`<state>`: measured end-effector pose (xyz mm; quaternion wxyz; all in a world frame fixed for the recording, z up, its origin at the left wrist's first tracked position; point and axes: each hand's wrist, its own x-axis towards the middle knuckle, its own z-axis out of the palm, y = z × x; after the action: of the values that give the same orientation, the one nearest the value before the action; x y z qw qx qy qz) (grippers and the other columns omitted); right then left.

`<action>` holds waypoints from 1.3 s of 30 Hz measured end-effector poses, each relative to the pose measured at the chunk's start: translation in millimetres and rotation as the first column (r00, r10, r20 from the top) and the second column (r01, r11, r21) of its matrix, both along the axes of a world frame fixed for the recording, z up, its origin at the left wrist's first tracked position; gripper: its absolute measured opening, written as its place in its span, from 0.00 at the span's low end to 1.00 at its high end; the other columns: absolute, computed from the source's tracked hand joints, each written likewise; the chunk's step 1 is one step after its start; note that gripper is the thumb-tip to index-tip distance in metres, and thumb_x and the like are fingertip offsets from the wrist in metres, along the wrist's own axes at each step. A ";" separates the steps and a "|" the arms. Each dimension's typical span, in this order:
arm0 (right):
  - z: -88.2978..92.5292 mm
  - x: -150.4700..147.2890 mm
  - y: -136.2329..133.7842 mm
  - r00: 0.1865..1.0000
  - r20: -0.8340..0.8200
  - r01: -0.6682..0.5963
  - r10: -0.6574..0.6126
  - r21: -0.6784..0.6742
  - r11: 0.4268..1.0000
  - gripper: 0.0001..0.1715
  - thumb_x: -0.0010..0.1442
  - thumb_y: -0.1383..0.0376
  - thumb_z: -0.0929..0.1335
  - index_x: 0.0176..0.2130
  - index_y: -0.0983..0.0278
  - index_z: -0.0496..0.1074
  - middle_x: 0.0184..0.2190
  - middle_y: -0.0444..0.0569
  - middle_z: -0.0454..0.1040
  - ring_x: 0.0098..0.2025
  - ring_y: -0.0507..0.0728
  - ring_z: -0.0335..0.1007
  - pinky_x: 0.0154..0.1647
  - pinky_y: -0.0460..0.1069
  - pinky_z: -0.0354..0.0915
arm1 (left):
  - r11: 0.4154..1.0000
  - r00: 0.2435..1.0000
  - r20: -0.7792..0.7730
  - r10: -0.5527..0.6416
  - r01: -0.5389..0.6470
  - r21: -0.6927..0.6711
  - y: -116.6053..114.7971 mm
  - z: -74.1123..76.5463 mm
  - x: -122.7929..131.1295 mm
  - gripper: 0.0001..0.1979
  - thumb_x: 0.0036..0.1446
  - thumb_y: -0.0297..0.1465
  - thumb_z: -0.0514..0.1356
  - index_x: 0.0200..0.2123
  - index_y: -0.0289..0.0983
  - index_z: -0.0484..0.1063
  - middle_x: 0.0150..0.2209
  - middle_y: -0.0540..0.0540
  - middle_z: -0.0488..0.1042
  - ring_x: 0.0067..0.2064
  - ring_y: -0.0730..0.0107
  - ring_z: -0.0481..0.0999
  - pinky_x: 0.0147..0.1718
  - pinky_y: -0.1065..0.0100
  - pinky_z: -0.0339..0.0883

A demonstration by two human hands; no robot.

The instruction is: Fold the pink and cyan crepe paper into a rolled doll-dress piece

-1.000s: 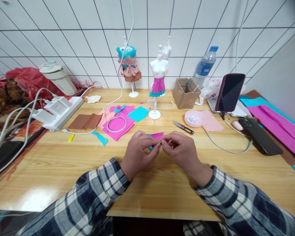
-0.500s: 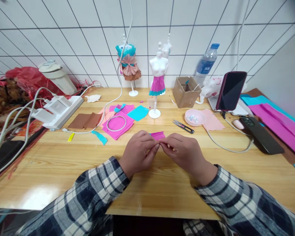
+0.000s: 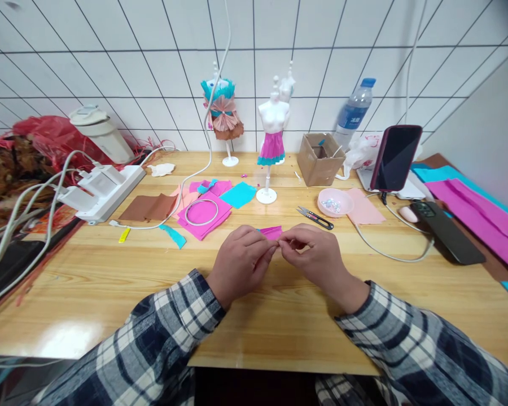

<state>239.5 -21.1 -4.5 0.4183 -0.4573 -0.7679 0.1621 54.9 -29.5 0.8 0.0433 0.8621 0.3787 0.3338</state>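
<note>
My left hand [image 3: 240,264] and my right hand [image 3: 314,255] meet fingertip to fingertip above the wooden table [image 3: 110,282]. Together they pinch a small folded piece of pink crepe paper [image 3: 272,232], which shows just behind the fingers; most of it is hidden by them. Both arms wear plaid sleeves. Behind the hands stands a white doll mannequin in a pink and teal skirt [image 3: 272,141]. A second mannequin with a teal and brown dress [image 3: 220,115] stands to its left.
Pink, teal and brown paper pieces [image 3: 203,210] and a wire ring [image 3: 201,212] lie left of centre. Snips [image 3: 315,218], a pink bead dish [image 3: 335,203], a cardboard box [image 3: 320,158], a bottle [image 3: 354,113], a propped phone [image 3: 395,158] and a flat phone [image 3: 447,232] sit right. A power strip [image 3: 104,192] with cables lies left.
The teal bit seen between my fingers a second ago is hidden now. My hands stay together in the same spot, with the fingers shifting slightly on the pink paper.
</note>
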 end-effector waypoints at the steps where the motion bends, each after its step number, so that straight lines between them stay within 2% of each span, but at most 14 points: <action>1: 0.7 -0.9 -0.1 0.999 -0.041 0.005 -0.006 -0.028 1.000 0.06 0.55 0.67 0.68 0.30 0.61 0.77 0.24 0.43 0.75 0.25 0.50 0.68 0.26 0.45 0.62 | 1.000 1.000 0.030 -0.003 0.003 -0.008 0.3 -0.2 -0.4 0.09 0.63 0.28 0.56 0.37 0.35 0.77 0.30 0.45 0.77 0.34 0.66 0.69 0.37 0.62 0.64; 3: 2.0 -3.4 -0.6 0.990 -0.137 0.013 -0.029 -0.117 0.993 0.05 0.54 0.66 0.69 0.29 0.62 0.77 0.23 0.43 0.74 0.23 0.49 0.65 0.24 0.45 0.61 | 0.999 0.995 0.095 -0.019 0.022 -0.030 1.5 -1.4 -1.4 0.08 0.63 0.28 0.57 0.37 0.36 0.77 0.30 0.46 0.77 0.34 0.67 0.70 0.37 0.63 0.64; 5: 2.6 -6.2 -0.8 0.964 -0.262 -0.026 -0.051 -0.284 0.959 0.05 0.53 0.64 0.69 0.28 0.63 0.76 0.20 0.42 0.71 0.20 0.49 0.62 0.21 0.44 0.58 | 0.998 0.987 0.159 -0.038 0.043 -0.034 3.3 -3.5 -2.4 0.06 0.61 0.29 0.59 0.37 0.37 0.77 0.30 0.47 0.78 0.34 0.68 0.71 0.37 0.64 0.64; 9: 1.5 -10.1 -0.7 0.811 -0.565 -0.273 -0.154 -0.598 0.753 0.09 0.52 0.59 0.70 0.29 0.63 0.72 0.14 0.37 0.65 0.17 0.47 0.59 0.17 0.42 0.55 | 0.999 0.973 0.224 -0.055 0.053 0.011 7.5 -8.0 -3.9 0.05 0.59 0.30 0.63 0.38 0.40 0.78 0.30 0.49 0.79 0.34 0.70 0.71 0.37 0.65 0.64; 12: 1.4 -10.3 -1.4 0.638 -0.724 -0.459 -0.263 -0.631 0.625 0.10 0.51 0.59 0.71 0.29 0.62 0.70 0.22 0.39 0.73 0.19 0.47 0.63 0.15 0.40 0.55 | 0.995 0.972 0.215 -0.097 0.091 0.036 9.0 -8.1 -4.4 0.07 0.59 0.27 0.62 0.41 0.41 0.78 0.30 0.50 0.79 0.34 0.70 0.71 0.38 0.65 0.64; 15: 4.0 -7.2 1.3 0.527 -0.774 -0.516 -0.351 -0.620 0.592 0.13 0.49 0.60 0.73 0.29 0.62 0.67 0.36 0.45 0.79 0.26 0.49 0.74 0.18 0.40 0.61 | 0.992 0.966 0.223 -0.128 0.120 0.051 7.7 -6.0 -5.5 0.10 0.59 0.25 0.62 0.43 0.42 0.77 0.31 0.50 0.79 0.34 0.70 0.70 0.38 0.65 0.64; 18: 9.8 1.1 16.6 0.503 -0.764 -0.433 -0.404 -0.627 0.647 0.18 0.45 0.59 0.77 0.28 0.63 0.66 0.34 0.46 0.80 0.31 0.52 0.77 0.23 0.41 0.67 | 0.997 0.967 0.243 -0.077 0.079 0.001 6.2 -6.0 -8.2 0.15 0.60 0.26 0.60 0.51 0.41 0.73 0.35 0.48 0.78 0.36 0.69 0.71 0.38 0.66 0.64; 21: 21.5 14.5 47.3 0.519 -0.767 -0.302 -0.378 -0.578 0.758 0.21 0.41 0.59 0.79 0.27 0.63 0.66 0.29 0.44 0.79 0.29 0.51 0.76 0.23 0.41 0.69 | 0.994 0.964 0.263 -0.048 0.072 -0.084 8.2 -10.0 -12.1 0.18 0.62 0.26 0.58 0.55 0.43 0.69 0.35 0.49 0.76 0.37 0.70 0.71 0.38 0.67 0.64; 24: 35.8 30.1 85.3 0.553 -0.775 -0.090 -0.304 -0.419 0.904 0.19 0.42 0.59 0.78 0.28 0.63 0.67 0.28 0.43 0.78 0.28 0.50 0.73 0.23 0.41 0.69 | 0.986 0.952 0.305 -0.016 0.066 -0.155 13.2 -14.5 -15.8 0.22 0.63 0.26 0.57 0.60 0.44 0.64 0.35 0.50 0.75 0.38 0.70 0.71 0.41 0.67 0.65; 27: 44.3 44.5 121.7 0.658 -0.711 0.107 -0.247 -0.237 0.966 0.16 0.47 0.60 0.74 0.37 0.62 0.72 0.28 0.43 0.78 0.28 0.52 0.72 0.26 0.46 0.71 | 0.979 0.938 0.343 0.049 0.023 -0.203 17.4 -18.1 -17.2 0.23 0.63 0.26 0.57 0.60 0.44 0.62 0.36 0.50 0.75 0.39 0.70 0.72 0.42 0.66 0.66; 31: 43.4 59.3 160.4 0.850 -0.343 0.428 -0.400 0.007 0.904 0.15 0.57 0.60 0.67 0.39 0.63 0.80 0.34 0.50 0.80 0.32 0.57 0.74 0.36 0.53 0.71 | 0.966 0.924 0.371 0.092 0.008 -0.260 18.9 -24.3 -14.7 0.21 0.63 0.26 0.57 0.58 0.45 0.65 0.38 0.49 0.75 0.40 0.69 0.73 0.41 0.66 0.67; 33: 40.8 65.2 173.8 0.876 -0.110 0.481 -0.469 0.166 0.861 0.16 0.59 0.61 0.66 0.40 0.62 0.81 0.38 0.51 0.81 0.39 0.60 0.75 0.42 0.54 0.68 | 0.960 0.929 0.365 0.068 0.038 -0.276 19.0 -27.2 -13.1 0.21 0.63 0.27 0.56 0.59 0.46 0.65 0.38 0.48 0.75 0.40 0.68 0.73 0.41 0.66 0.67; 35: 38.4 70.2 182.7 0.836 0.052 0.520 -0.546 0.239 0.820 0.16 0.61 0.61 0.65 0.41 0.59 0.81 0.41 0.50 0.81 0.42 0.61 0.75 0.43 0.53 0.66 | 0.956 0.934 0.355 0.038 0.069 -0.285 19.3 -28.8 -12.2 0.21 0.63 0.27 0.56 0.59 0.47 0.64 0.38 0.48 0.75 0.41 0.67 0.73 0.41 0.65 0.67; 39: 34.3 77.8 190.2 0.705 0.230 0.628 -0.671 0.238 0.742 0.18 0.64 0.59 0.63 0.47 0.55 0.79 0.42 0.50 0.81 0.40 0.61 0.75 0.36 0.51 0.63 | 0.951 0.931 0.364 0.029 0.087 -0.297 21.2 -28.5 -12.2 0.22 0.64 0.27 0.55 0.59 0.49 0.64 0.38 0.48 0.75 0.40 0.67 0.72 0.41 0.64 0.66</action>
<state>317.3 169.1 29.7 0.3577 -0.6867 -0.6209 -0.1221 42.8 -8.3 -27.7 0.2515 0.7735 0.3985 0.4239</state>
